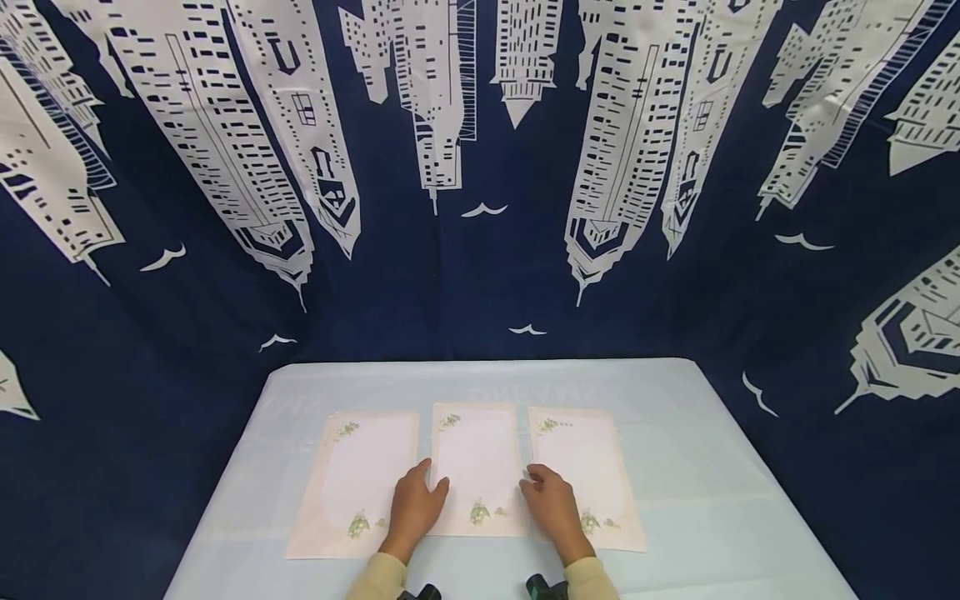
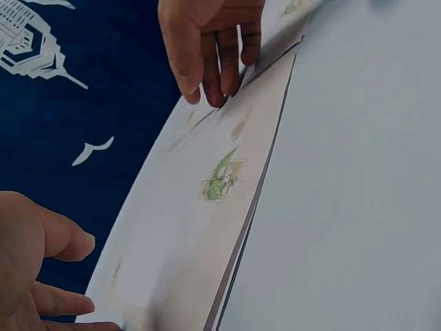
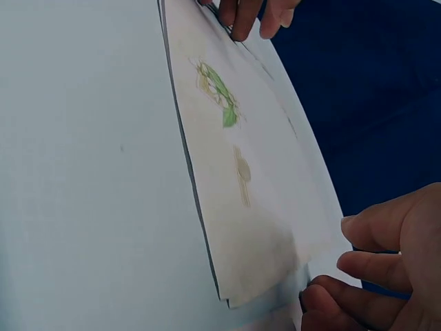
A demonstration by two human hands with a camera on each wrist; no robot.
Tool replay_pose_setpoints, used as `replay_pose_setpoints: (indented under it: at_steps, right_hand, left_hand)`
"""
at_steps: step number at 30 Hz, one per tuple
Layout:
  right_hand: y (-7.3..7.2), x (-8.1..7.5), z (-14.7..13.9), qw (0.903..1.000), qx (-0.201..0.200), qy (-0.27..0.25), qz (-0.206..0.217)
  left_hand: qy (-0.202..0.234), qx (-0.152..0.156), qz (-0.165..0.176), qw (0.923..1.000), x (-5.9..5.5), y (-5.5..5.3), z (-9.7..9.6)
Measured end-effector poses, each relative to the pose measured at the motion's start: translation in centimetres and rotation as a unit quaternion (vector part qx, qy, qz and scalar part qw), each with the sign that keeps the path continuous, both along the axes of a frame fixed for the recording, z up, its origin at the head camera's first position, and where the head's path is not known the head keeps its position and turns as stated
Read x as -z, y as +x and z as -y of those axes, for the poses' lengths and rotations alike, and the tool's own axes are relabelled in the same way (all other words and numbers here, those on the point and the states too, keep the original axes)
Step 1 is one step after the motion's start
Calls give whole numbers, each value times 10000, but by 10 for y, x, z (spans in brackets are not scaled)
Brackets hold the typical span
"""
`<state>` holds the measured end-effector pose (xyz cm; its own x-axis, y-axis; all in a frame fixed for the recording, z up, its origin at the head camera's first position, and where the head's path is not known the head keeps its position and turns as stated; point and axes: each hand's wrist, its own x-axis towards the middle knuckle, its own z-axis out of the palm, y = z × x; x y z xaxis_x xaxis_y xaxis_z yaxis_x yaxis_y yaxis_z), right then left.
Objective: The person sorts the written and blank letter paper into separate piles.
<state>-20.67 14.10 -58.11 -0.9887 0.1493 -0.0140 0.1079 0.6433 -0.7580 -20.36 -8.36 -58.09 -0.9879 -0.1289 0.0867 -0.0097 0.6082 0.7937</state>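
Three pale pink sheets of paper with green plant prints lie side by side: the left sheet [image 1: 363, 467], the middle sheet [image 1: 476, 467] and the right sheet [image 1: 581, 475]. At the middle sheet's left edge rests my left hand [image 1: 415, 507], thumb apart from the fingers, partly over the left sheet. My right hand [image 1: 553, 508] is at the middle sheet's right edge and covers part of the right sheet. Its fingers [image 3: 372, 272] are loosely bent beside the paper edge in the right wrist view. The left wrist view has both hands along the middle sheet's two sides.
The sheets lie on a table with a pale cloth [image 1: 697, 483]. Behind and around it hangs a dark blue curtain [image 1: 450, 283] printed with white buildings and birds. Dark wrist devices [image 1: 546, 587] sit by both cream sleeves [image 1: 591, 578].
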Motion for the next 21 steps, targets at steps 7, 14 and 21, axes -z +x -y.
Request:
replay_pose_setpoints:
  at_steps: [7, 14, 21]
  right_hand:
    - [2, 2, 9, 9997, -97, 160, -131]
    - [3, 4, 11, 9992, -102, 250, -284]
    - [4, 4, 12, 9994, -93, 222, -261]
  left_hand:
    - [87, 41, -21, 10000, 0, 5, -7]
    - [233, -96, 3, 9997, -2, 5, -10]
    - [627, -150, 106, 9979, -2, 2, -8]
